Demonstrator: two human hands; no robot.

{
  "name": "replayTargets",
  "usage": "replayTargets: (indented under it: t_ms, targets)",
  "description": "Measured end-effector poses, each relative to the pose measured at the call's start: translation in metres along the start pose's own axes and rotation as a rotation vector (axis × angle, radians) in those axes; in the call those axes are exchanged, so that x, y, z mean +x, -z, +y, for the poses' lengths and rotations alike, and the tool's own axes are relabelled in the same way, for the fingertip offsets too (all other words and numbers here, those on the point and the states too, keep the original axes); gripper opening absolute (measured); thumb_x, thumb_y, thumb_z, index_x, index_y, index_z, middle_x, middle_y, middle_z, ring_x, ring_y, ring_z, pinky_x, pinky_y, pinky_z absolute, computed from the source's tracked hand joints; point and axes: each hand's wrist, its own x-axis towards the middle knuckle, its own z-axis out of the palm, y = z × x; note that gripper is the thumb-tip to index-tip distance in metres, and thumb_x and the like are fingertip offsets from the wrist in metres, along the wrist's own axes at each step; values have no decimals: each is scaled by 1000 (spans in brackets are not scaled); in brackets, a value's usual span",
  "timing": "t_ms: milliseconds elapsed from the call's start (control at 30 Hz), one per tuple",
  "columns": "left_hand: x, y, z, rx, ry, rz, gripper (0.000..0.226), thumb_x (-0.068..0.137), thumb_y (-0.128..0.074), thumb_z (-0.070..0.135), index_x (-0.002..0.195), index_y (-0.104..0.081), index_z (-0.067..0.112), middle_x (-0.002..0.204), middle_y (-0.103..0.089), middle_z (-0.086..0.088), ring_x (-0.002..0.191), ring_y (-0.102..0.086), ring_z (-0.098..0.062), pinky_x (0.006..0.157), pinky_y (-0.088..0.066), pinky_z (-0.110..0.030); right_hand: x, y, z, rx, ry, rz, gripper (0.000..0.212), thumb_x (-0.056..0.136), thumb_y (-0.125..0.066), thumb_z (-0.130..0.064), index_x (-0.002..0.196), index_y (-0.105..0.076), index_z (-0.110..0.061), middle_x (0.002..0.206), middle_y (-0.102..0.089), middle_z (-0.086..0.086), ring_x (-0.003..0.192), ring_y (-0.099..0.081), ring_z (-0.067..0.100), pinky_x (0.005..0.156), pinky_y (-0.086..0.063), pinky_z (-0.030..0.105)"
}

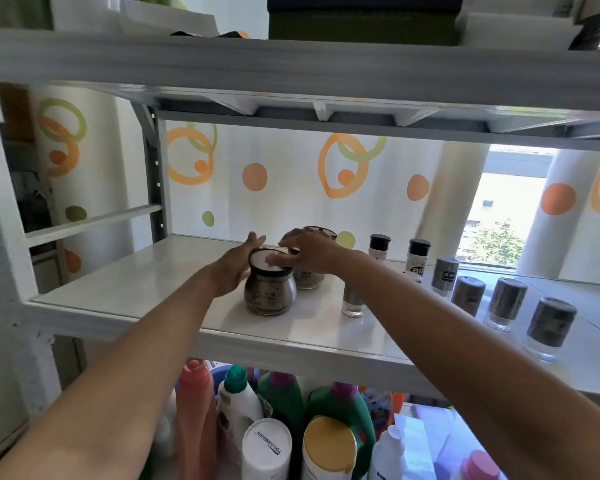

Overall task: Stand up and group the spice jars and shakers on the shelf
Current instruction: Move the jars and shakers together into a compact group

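The middle shelf (pixel 125 289) of a white rack carries everything the task concerns, and all of it sits right of centre. Three round-bellied jars stand close together in a short line running front to back. The front jar (pixel 270 289) is nearest the shelf edge, the second jar (pixel 309 280) is just behind it and looks to be touching it, and the back jar (pixel 321 233) shows only its lid. All three are upright, long axis vertical and lids facing up.

To their right a row of shakers (pixel 505 308) runs slantwise from the back towards the front right corner, each one upright, cap up. Two black-capped bottles (pixel 418 254) stand at the back, and a small glass shaker (pixel 353 301) is half hidden under the right forearm.

Both hands meet at the front jar. The left hand (pixel 234 268) lies flat against its left side, fingers straight and held together, gripping nothing. The right hand (pixel 310 252) comes over from the right with bent fingers, its thumb resting on the white lid. Whether it actually grips that lid or the jar behind I cannot tell.

By my judgement the jars are already stood up and bunched. What is left lies to the right, so the shakers fall to the nearer right hand, pulling leftwards towards the jars
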Motion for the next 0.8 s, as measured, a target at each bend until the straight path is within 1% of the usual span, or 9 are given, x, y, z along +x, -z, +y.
replayTargets:
  t_ms: [67, 133, 267, 367, 433, 467, 567, 667, 800]
  targets:
    - [-1, -3, -1, -39, 0, -2, 55, 98, -21, 52, 147, -30, 28, 155, -25, 9, 144, -21, -13, 120, -14, -33, 2, -6, -1, -8, 17, -2, 49, 83, -50, -61, 102, -63, -18, 118, -59, 4, 122, -37, 22, 101, -29, 36]
    - [-3, -4, 0, -51, 6, -13, 54, 99, -23, 50, 146, -32, 26, 153, -31, 8, 142, -26, -14, 119, -17, -33, 2, -8, 0, 12, 9, -1, 38, 85, -52, -56, 85, -60, -18, 104, -63, 7, 115, -40, 23, 99, -32, 36]
    - [-8, -9, 1, 18, 25, -69, 48, 96, -37, 49, 136, -46, 23, 134, -52, 8, 126, -44, -12, 106, -29, -28, 2, -6, 7, 141, -9, 33, 32, 84, -57, -45, 88, -71, -17, 93, -69, 0, 105, -55, 22, 103, -38, 44]
    - [-6, -12, 0, 41, 28, -65, 44, 97, -37, 46, 137, -45, 29, 139, -50, 6, 126, -45, -13, 105, -32, -30, -1, -3, 9, 131, -9, 0, 47, 75, -57, -61, 67, -64, -15, 70, -56, -3, 80, -55, 17, 99, -42, 39]
    - [-8, -16, 0, 40, 24, -58, 43, 100, -31, 41, 140, -42, 31, 140, -47, 6, 125, -45, -14, 103, -34, -31, -8, 0, 9, 138, -1, -13, 50, 71, -63, -63, 57, -51, -16, 61, -44, -5, 68, -47, 14, 80, -41, 31]
    - [-11, -19, 1, 37, 20, -60, 42, 100, -30, 39, 139, -42, 31, 136, -48, 5, 121, -47, -14, 98, -37, -29, -12, 3, 9, 136, 9, -15, 48, 72, -66, -59, 56, -49, -17, 58, -41, -7, 63, -41, 9, 71, -37, 27]
    - [-18, -26, 2, 48, 8, -82, 36, 101, -28, 36, 128, -52, 30, 122, -57, 2, 107, -52, -14, 80, -42, -26, -22, 10, 9, 160, 3, -39, 39, 72, -71, -52, 56, -51, -22, 57, -41, -9, 58, -38, 5, 62, -30, 23]
    - [-23, -31, 1, 56, 3, -89, 34, 101, -27, 35, 118, -56, 31, 112, -61, 3, 101, -53, -13, 74, -41, -26, -28, 12, 11, 209, -20, -59, 37, 70, -74, -51, 53, -45, -33, 57, -41, -13, 56, -39, 4, 59, -31, 21]
    - [-32, -35, 3, 84, 4, -92, 34, 100, -26, 36, 118, -56, 32, 116, -59, 1, 104, -52, -16, 75, -42, -28, -36, 11, 12, 240, -33, -57, 40, 68, -74, -52, 51, -42, -35, 59, -43, -14, 59, -41, 4, 62, -32, 21]
